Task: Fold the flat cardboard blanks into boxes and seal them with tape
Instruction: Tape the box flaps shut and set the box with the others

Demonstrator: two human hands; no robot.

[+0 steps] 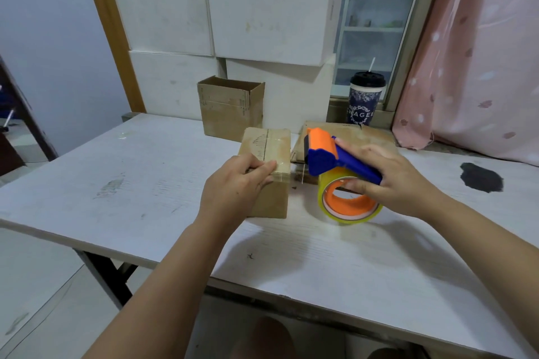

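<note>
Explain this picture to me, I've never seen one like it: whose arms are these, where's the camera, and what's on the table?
No machine here: these are a person's two bare arms, filmed by a wide-angle camera worn on their head, looking down. The left hand rests on a closed cardboard box with clear tape across its top. The right hand grips a blue and orange tape dispenser carrying a tape roll. The white table also bears an open box and flat cardboard; a lidded cup stands behind.

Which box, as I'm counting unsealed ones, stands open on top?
The upright box at the back: its top is open, while the near box under the left hand is taped.
</note>
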